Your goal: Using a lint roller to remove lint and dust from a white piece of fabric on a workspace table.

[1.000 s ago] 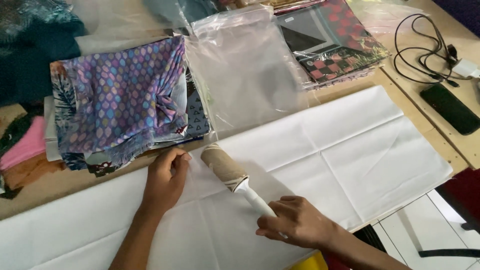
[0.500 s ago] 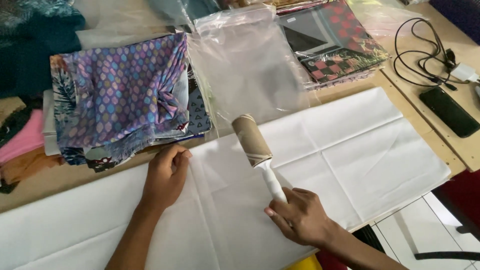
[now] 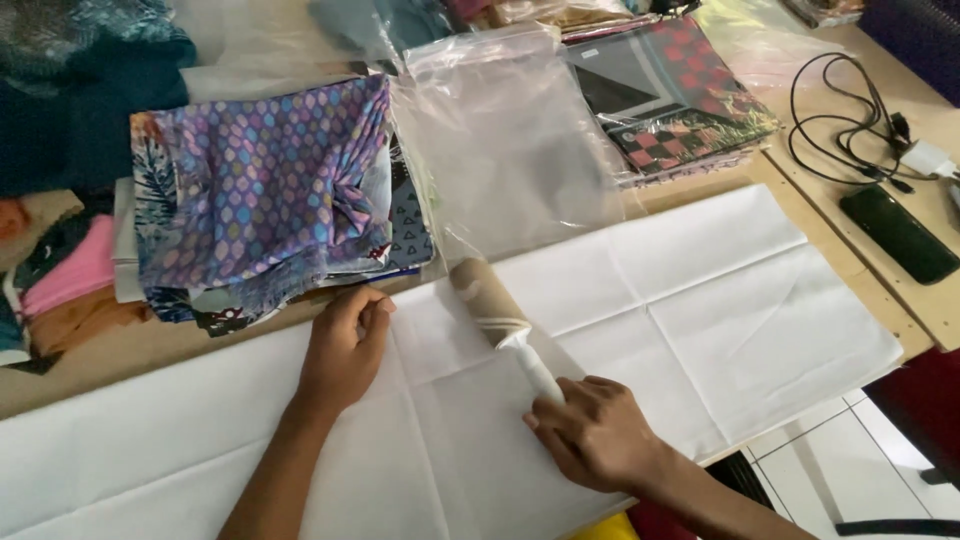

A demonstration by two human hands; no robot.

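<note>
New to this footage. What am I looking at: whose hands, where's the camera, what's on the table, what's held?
There is no machine here: a person works with two bare hands, filmed by one camera worn on the head and looking down. The right hand has its grip closed on the white handle of a lint roller, whose brownish roll lies on a creased white cloth spread over the wooden table. The left hand presses flat on the cloth near its far edge. Behind lie a stack of patterned folded fabrics, a clear plastic bag, more bagged fabric, and to the right a black phone with a charger cable.
</note>
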